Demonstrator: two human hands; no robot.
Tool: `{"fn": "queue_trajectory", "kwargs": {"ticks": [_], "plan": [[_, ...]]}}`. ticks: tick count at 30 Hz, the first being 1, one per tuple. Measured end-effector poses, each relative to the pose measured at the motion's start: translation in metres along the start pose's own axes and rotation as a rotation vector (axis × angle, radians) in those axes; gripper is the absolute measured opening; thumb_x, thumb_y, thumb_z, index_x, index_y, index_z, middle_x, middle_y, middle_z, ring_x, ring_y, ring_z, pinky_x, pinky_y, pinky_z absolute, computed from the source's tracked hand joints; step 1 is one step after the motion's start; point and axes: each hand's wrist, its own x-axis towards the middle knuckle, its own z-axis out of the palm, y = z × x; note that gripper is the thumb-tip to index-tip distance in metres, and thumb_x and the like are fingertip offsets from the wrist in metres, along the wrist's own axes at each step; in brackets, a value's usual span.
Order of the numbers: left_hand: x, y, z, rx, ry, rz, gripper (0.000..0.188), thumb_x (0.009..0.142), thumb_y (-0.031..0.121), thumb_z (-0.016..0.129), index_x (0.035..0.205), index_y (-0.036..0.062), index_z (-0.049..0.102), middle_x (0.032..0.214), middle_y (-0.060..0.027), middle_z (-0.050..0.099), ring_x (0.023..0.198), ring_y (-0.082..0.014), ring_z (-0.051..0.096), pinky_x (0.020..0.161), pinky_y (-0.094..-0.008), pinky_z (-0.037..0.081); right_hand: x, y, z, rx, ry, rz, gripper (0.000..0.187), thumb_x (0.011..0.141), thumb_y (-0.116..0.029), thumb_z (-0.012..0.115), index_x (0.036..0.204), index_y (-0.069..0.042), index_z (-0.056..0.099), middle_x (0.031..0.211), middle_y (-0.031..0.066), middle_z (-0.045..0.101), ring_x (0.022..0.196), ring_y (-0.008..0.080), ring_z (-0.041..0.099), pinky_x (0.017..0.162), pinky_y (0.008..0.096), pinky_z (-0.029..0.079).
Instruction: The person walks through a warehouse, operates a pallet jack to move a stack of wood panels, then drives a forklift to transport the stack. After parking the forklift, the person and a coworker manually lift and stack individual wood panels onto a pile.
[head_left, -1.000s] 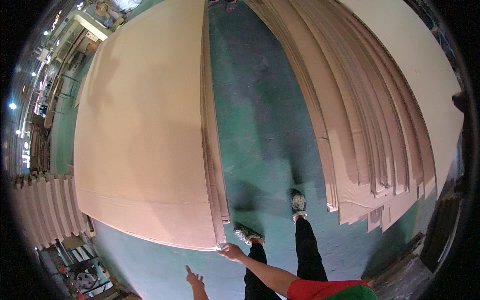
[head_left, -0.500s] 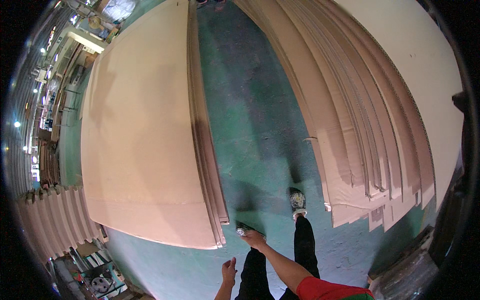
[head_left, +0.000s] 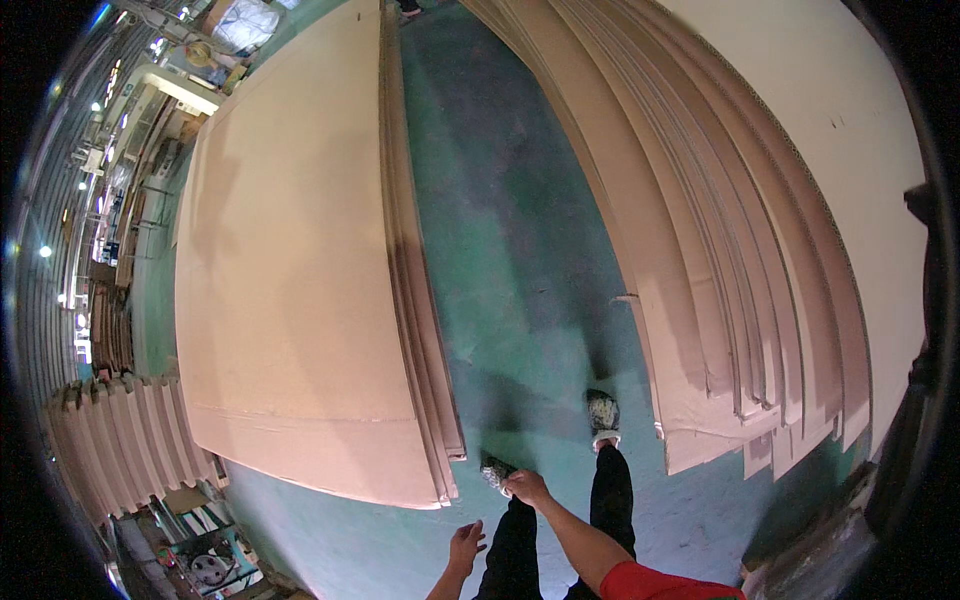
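Observation:
Low in the view, my left hand hangs in the air with its fingers apart and nothing in it. To its right and a little farther forward is my right hand, its fingers curled together; no object shows in it. It hangs over one of my dark, speckled shoes and partly covers it. Nearest to both hands is the left stack of large cardboard sheets, its near corner a short way ahead of my left hand. Neither hand touches it. Across the aisle leans a row of large cardboard sheets, their edges fanned out.
A green floor aisle runs between the two cardboard stacks. At the left stand pleated cardboard pieces, with a dark machine or cart below them. A plastic-wrapped bundle lies at the lower right. Another person's foot shows at the far end.
The fingers of my left hand have spread from a looser curl. My right hand has shifted slightly to the right, its fingers drawn in. The whole view has shifted a little.

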Motion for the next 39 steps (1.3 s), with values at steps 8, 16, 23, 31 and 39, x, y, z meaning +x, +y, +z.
{"fn": "queue_trajectory", "kwargs": {"ticks": [8,16,23,31,39], "plan": [[0.002,-0.005,0.006,-0.003,-0.122,0.044,0.054,0.088,0.04,0.063,0.115,-0.0058,0.056,0.103,-0.0125,0.063,0.093,-0.0218,0.061,0.075,-0.0339,0.052,-0.032,-0.032,-0.04,-0.064,-0.015,-0.02,0.038,0.08,-0.037,0.069,0.096,-0.003,0.068,0.087,0.0113,0.071,0.08,0.0224,0.068,0.074,0.0338,0.053],[-0.024,0.026,-0.001,0.283,-0.249,0.211,0.059,0.085,0.045,0.066,0.115,-0.0053,0.056,0.104,-0.0123,0.064,0.09,-0.0214,0.062,0.074,-0.0336,0.052,-0.084,0.001,-0.086,0.103,0.14,0.009,0.039,0.079,-0.038,0.071,0.095,-0.003,0.068,0.083,0.011,0.07,0.07,0.0205,0.067,0.06,0.0313,0.052],[-0.041,0.074,-0.035,0.565,-0.261,0.681,0.06,0.084,0.056,0.058,0.106,0.0,0.064,0.103,-0.0182,0.067,0.1,-0.0316,0.063,0.087,-0.0396,0.049,-0.193,0.053,-0.216,0.847,0.292,-0.215,0.019,0.087,-0.022,0.054,0.088,-0.004,0.059,0.079,0.0123,0.061,0.065,0.0267,0.059,0.055,0.0388,0.049],[0.007,0.094,-0.124,0.285,-0.137,0.606,0.046,0.083,0.042,0.063,0.096,-0.0013,0.066,0.081,-0.013,0.069,0.072,-0.0209,0.067,0.066,-0.0364,0.053,-0.318,0.017,-0.142,0.454,0.751,0.056,0.021,0.083,-0.02,0.066,0.092,-0.002,0.065,0.068,0.0051,0.061,0.054,0.0158,0.057,0.046,0.0304,0.046],[-0.056,0.145,-0.055,0.283,-0.338,0.642,0.051,0.085,0.045,0.061,0.097,-0.0047,0.063,0.077,-0.0103,0.065,0.065,-0.0194,0.063,0.056,-0.0339,0.049,-0.374,0.003,-0.19,0.706,1.079,-0.193,0.028,0.085,-0.034,0.063,0.08,-0.007,0.061,0.07,0.0029,0.06,0.056,0.0153,0.055,0.048,0.0294,0.04]]}}
